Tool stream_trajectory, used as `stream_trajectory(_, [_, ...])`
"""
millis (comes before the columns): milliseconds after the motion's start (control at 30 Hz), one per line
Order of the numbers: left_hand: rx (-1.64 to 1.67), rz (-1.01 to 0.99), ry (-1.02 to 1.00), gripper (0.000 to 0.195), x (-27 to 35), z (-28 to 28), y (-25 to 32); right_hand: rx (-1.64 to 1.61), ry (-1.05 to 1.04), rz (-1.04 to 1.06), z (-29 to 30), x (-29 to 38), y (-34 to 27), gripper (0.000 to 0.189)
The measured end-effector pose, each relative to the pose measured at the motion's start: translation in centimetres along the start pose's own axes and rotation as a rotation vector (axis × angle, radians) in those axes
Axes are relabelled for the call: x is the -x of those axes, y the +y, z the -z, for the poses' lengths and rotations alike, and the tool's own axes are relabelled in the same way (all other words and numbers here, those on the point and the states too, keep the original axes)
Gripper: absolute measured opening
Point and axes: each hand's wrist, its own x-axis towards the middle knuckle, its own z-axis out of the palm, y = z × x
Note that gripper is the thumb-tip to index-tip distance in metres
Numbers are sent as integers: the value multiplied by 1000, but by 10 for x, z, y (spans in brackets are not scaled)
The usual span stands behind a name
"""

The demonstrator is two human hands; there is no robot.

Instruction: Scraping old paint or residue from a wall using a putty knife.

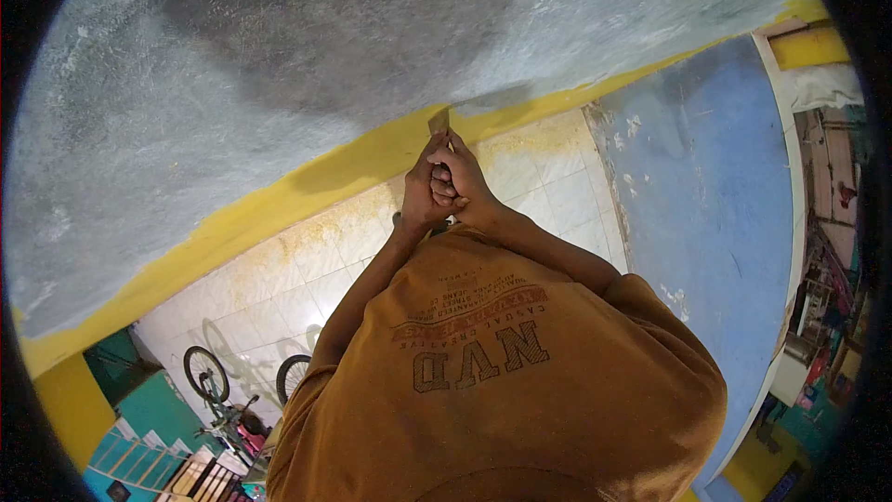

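Note:
My left hand (420, 189) and my right hand (465, 174) are clasped together in front of my chest. Between their extended fingers they pinch a small flat scraper blade (439, 120), whose edge meets the wall where grey gives way to yellow. The rest of the tool is hidden in the hands. The grey wall surface (279, 146) spreads above, worn and mottled, with an uneven border. Below it runs a yellow wall band (348, 160), down to the floor.
White floor tiles (557, 188) lie below, with yellowish residue along the wall. A blue wall (704, 174) stands to the right. At lower left are a bicycle (223, 418) and a wooden rack (202, 477). Household items crowd a space beyond the blue wall.

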Motion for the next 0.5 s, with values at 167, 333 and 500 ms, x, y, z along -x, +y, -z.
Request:
stream_trajectory(167, [27,81,-56,72,5,10,-20,-11,59,98,-17,9,4,37])
stream_trajectory(333, [238,435,-173,101,-3,20,-16,67,111,137,-9,-6,15,37])
stream_trajectory(500, [-224,-204,-213,102,-10,23,-11,132,98,89,-7,2,3,50])
